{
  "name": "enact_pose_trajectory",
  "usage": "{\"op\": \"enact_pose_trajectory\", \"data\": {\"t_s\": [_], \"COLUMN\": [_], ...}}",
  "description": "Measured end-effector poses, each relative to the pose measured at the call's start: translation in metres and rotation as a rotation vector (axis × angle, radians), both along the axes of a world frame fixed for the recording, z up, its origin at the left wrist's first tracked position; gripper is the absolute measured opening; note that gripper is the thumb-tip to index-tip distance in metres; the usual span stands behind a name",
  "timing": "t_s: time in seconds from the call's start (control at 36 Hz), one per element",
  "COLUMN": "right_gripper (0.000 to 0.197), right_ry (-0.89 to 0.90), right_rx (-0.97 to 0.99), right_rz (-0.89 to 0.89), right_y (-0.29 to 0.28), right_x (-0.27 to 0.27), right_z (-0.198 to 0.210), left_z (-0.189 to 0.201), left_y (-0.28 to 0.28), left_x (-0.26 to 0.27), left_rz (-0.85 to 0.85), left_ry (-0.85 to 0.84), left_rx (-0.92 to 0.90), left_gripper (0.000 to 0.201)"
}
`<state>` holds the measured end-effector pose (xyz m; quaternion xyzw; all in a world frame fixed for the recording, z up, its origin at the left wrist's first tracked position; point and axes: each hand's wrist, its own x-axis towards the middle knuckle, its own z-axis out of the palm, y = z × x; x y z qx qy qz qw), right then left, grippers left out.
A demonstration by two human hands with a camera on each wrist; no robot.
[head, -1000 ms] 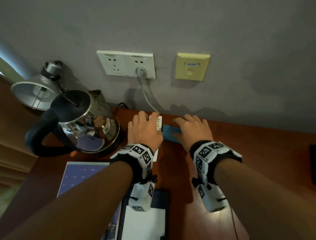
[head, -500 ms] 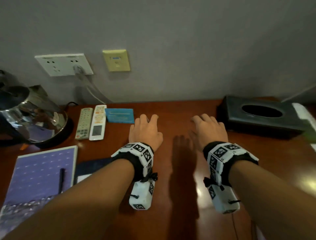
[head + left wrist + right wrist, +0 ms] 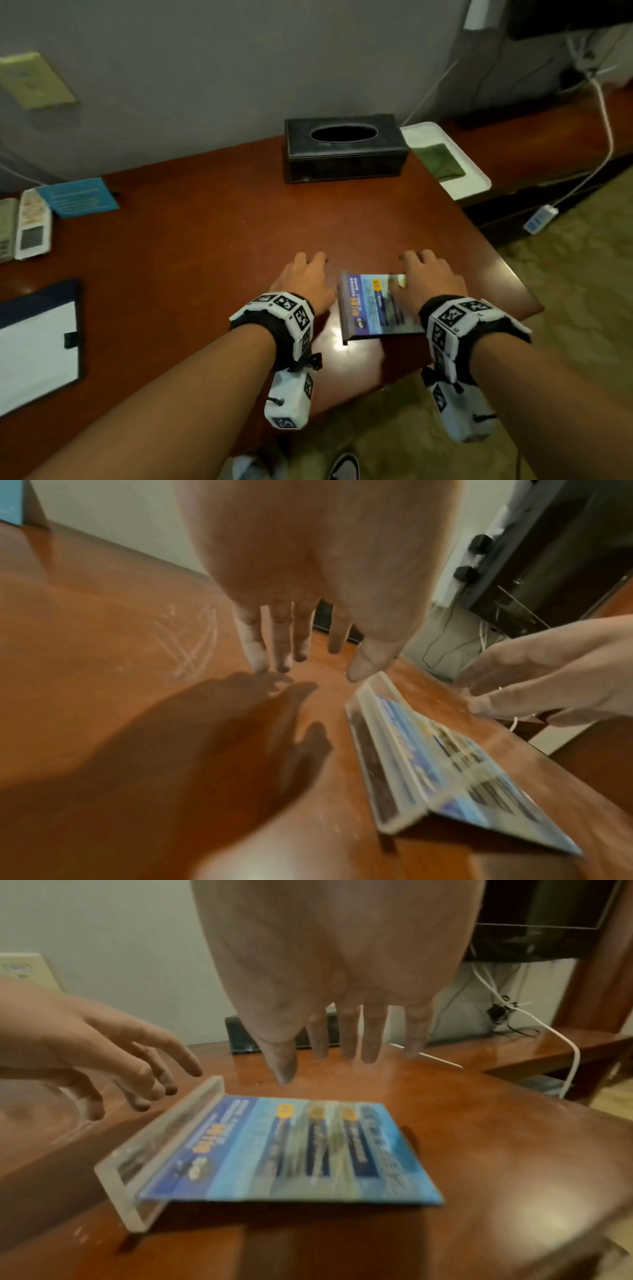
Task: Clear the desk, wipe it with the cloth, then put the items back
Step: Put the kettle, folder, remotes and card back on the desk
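A clear acrylic sign holder with a blue printed card [image 3: 373, 305] lies flat near the right front corner of the brown desk [image 3: 205, 246]. My left hand [image 3: 305, 274] hovers open just left of its thick clear base, fingers straight [image 3: 284, 653]. My right hand [image 3: 423, 274] is open over the card's right part, fingers spread above it [image 3: 346, 1047]; whether it touches is unclear. The sign holder [image 3: 291, 1150] shows in the right wrist view between both hands, and also as the sign holder [image 3: 445, 764] in the left wrist view. A green cloth [image 3: 440, 161] lies on a white tray [image 3: 466, 186] past the desk's right edge.
A black tissue box [image 3: 346, 147] stands at the back by the wall. Two remotes [image 3: 29, 224] and a blue card [image 3: 78, 197] lie at far left, a dark folder with white paper [image 3: 37, 346] at left front. Cables and a power strip [image 3: 541, 219] are on the floor to the right.
The view swung right, away from the kettle and wall sockets. Both hands moved from the remotes and small blue card across the desk to the sign holder near the right front corner.
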<state>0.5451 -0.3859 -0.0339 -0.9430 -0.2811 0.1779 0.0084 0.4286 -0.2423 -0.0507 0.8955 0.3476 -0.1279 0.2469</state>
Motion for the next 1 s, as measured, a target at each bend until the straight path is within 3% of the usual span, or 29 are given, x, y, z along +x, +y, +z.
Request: {"op": "enact_pose_trajectory", "data": {"t_s": [0.11, 0.25, 0.31, 0.36, 0.47, 0.58, 0.75, 0.86, 1.0], "right_gripper": [0.056, 0.062, 0.062, 0.062, 0.058, 0.058, 0.082, 0.073, 0.062], "right_ry": [0.118, 0.224, 0.246, 0.237, 0.221, 0.144, -0.014, 0.014, -0.023], "right_rx": [-0.033, 0.021, 0.027, 0.019, 0.019, 0.06, 0.265, 0.331, 0.375], "right_rz": [-0.109, -0.111, -0.097, -0.082, -0.048, -0.063, -0.2, -0.207, -0.127], "right_y": [-0.022, -0.033, -0.034, -0.034, -0.035, -0.038, -0.029, -0.008, 0.036], "right_x": [0.001, 0.001, -0.001, -0.003, -0.003, 0.0, 0.005, 0.009, 0.0], "right_z": [-0.012, -0.024, -0.027, -0.03, -0.033, -0.032, -0.01, 0.01, 0.036], "left_z": [-0.007, -0.005, -0.001, 0.003, 0.002, 0.005, 0.012, 0.025, 0.042], "left_y": [-0.024, -0.036, -0.041, -0.045, -0.046, -0.044, -0.03, -0.007, 0.025], "left_x": [0.008, 0.018, 0.021, 0.023, 0.031, 0.034, 0.027, 0.017, -0.006], "left_rz": [-0.001, 0.039, 0.047, 0.036, 0.022, 0.076, 0.239, 0.291, 0.35], "left_ry": [0.011, 0.034, 0.025, 0.027, 0.078, 0.091, 0.008, -0.037, -0.073], "left_rx": [-0.052, -0.066, -0.069, -0.061, -0.015, -0.013, -0.053, -0.049, -0.019], "left_gripper": [0.048, 0.041, 0.046, 0.052, 0.035, 0.031, 0.037, 0.042, 0.031]}}
